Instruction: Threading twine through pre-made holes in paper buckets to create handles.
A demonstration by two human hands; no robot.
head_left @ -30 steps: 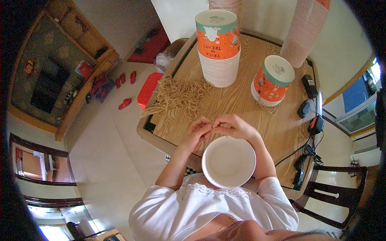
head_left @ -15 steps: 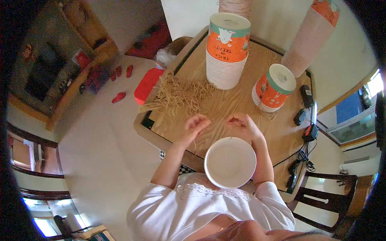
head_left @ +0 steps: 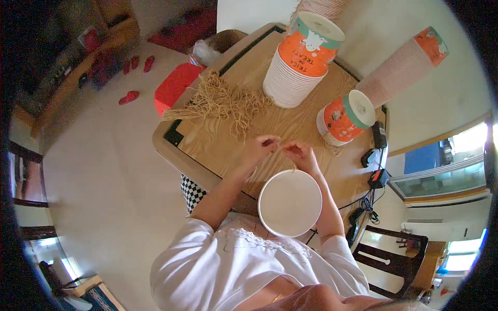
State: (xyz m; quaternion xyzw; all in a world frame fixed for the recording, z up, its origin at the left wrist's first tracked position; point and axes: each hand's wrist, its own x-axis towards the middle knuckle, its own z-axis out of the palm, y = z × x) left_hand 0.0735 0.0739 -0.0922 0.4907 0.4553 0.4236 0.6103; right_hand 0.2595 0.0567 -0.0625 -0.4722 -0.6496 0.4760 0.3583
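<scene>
Left hand and right hand half-curled, nearly meeting; cannot tell what they grip. White bowl at worktop's near edge. Step: apparently fingerwork beyond bowl's rim; next move calls for steady bowl.

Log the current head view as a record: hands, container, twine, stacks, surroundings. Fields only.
left hand: fingers curled, beyond white paper bucket; grip unclear
right hand: fingers curled, close to left hand; grip unclear
white paper bucket: between forearms, mouth visible
tan twine: tangled pile, far left of wood-grain table
larger bucket stack: upside down, orange-and-green top
shorter bucket stack: upside down, farther right
power adapter: black, at table's right edge
wooden chair: dark, right of person
</scene>
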